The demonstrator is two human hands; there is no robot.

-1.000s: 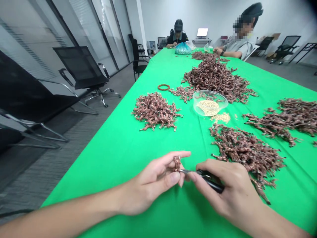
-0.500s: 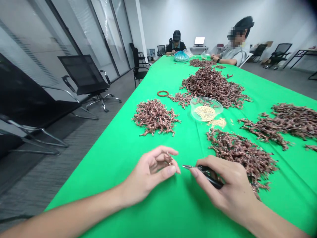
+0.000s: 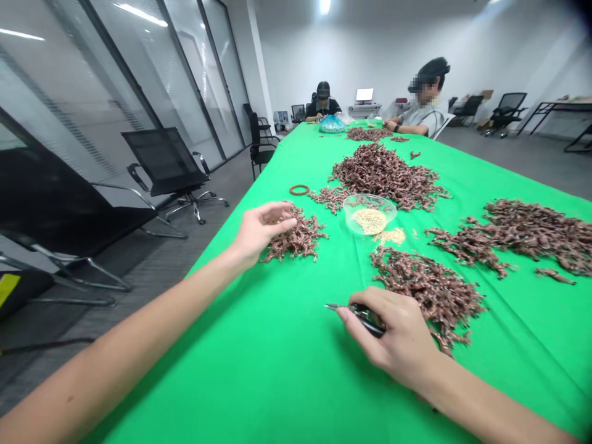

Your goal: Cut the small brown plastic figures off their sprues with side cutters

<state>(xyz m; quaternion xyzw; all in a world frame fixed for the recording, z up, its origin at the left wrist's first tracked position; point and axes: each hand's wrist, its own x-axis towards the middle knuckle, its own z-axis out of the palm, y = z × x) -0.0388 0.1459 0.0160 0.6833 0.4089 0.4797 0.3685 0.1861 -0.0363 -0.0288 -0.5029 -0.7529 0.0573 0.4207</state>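
Right hand (image 3: 391, 333) closed around black-handled metal pliers with a slim pointed tip (image 3: 372, 327), a worker sits at a counter (image 3: 272, 370) draped in bright green cloth. The tip points left over bare fabric; a low sweep could snag the cloth and shift everything lying on it. Just beside that hand spreads a pile of dark reddish-brown, glossy, twisted pieces (image 3: 430, 287), with stragglers at its near edge that a dragging wrist might scatter.

Farther out, the left hand (image 3: 259, 231) is at a smaller mound of similar reddish-brown pieces (image 3: 303, 240), thumb and fingers loosely curved; whether a piece is pinched there cannot be told. The spiky ends look apt to hook together, so lifting one could pull neighbours along, perhaps toward the counter's left edge.

Beyond, a clear round plastic bowl (image 3: 348, 223) holds pale beige grains (image 3: 369, 220), more lying next to it. The thin-walled bowl looks light enough to tip if a forearm swung right. A brown ring (image 3: 299, 185) lies behind the mound, near a large brown heap (image 3: 386, 179). At the far end, two people sit near a blue plastic bag (image 3: 332, 125).
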